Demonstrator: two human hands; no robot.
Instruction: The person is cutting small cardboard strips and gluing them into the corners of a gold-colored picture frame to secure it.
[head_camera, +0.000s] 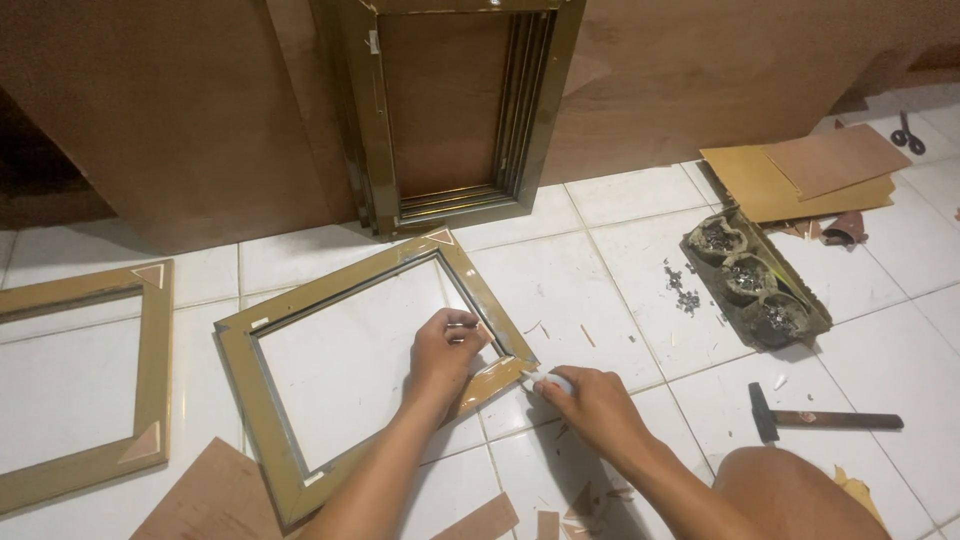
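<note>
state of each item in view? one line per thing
frame on floor: flat, face down, left hand pressing its corner
small white object: held in right hand at that corner
second frame: flat, untouched
stacked frames: upright against board
hammer: lying idle
tray: three filled pots

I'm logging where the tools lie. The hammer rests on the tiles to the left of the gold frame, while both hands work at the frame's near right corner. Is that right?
Not quite. In the head view the hammer lies on the tiles to the right of the gold frame, beyond the right hand. The rest holds: the left hand and the right hand are both at the frame's near right corner.
</note>
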